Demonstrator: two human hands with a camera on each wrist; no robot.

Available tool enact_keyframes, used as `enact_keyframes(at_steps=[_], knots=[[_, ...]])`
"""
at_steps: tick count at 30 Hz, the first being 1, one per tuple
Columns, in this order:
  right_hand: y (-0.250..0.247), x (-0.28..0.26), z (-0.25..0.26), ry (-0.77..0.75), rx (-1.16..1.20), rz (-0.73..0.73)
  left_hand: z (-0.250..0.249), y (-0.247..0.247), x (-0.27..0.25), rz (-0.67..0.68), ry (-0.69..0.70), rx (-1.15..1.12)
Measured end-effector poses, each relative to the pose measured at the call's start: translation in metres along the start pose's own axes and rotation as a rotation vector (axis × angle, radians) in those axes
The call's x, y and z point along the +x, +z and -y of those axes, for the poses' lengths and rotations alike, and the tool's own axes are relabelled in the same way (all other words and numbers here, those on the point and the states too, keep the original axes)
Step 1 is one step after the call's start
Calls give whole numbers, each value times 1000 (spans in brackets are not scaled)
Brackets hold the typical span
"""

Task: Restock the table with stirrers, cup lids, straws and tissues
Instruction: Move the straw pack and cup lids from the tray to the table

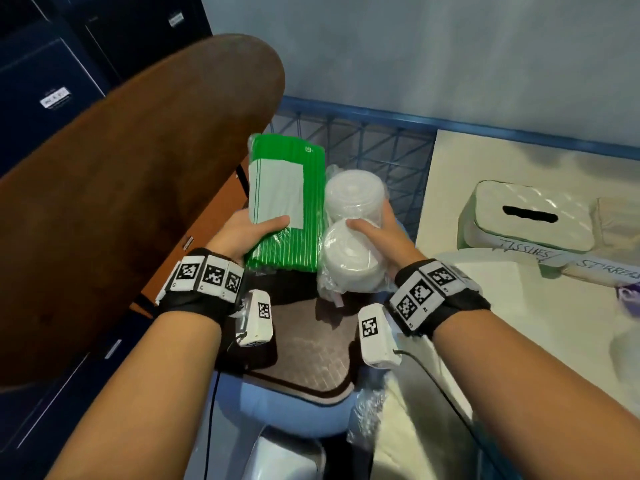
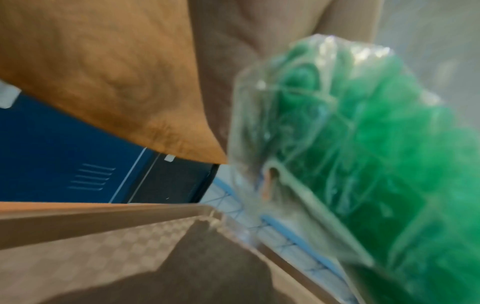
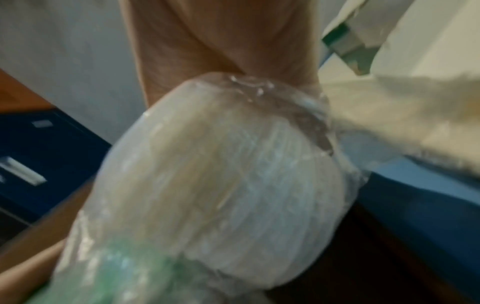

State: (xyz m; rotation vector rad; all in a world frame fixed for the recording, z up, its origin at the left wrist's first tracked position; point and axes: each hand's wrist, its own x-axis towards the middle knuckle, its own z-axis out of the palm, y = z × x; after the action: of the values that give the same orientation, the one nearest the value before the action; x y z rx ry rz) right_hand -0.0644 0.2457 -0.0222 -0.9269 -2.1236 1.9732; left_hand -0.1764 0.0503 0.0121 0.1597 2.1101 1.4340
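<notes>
You're early on: left hand (image 1: 242,233) grips the plastic-wrapped green straw pack (image 1: 285,206), right hand (image 1: 382,237) grips the bagged white cup lids (image 1: 349,244), nothing's on the cream desk (image 1: 485,306) yet.

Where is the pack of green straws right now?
In the head view the pack of green straws is held in the left hand, centre frame, right beside the bagged cup lids in the right hand.

Black wristbands (image 1: 194,303) w/ white tags

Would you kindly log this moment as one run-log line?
left hand: holds green straw pack | right hand: holds bagged cup lids | tissue box: on table
</notes>
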Motion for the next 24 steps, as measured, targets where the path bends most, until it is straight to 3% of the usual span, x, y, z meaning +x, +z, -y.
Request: enact_keyframes(at_steps=[6, 11, 17, 24], knots=[[-83, -77, 23, -62, 192, 43, -40, 58, -63, 96, 210, -41], [-178, -155, 9, -102, 213, -5, -58, 142, -122, 200, 290, -50], [-296, -248, -43, -69, 212, -160, -49, 277, -193, 325, 252, -159], [-400, -344, -116, -45, 211, -220, -11, 405, -269, 451, 150, -166]])
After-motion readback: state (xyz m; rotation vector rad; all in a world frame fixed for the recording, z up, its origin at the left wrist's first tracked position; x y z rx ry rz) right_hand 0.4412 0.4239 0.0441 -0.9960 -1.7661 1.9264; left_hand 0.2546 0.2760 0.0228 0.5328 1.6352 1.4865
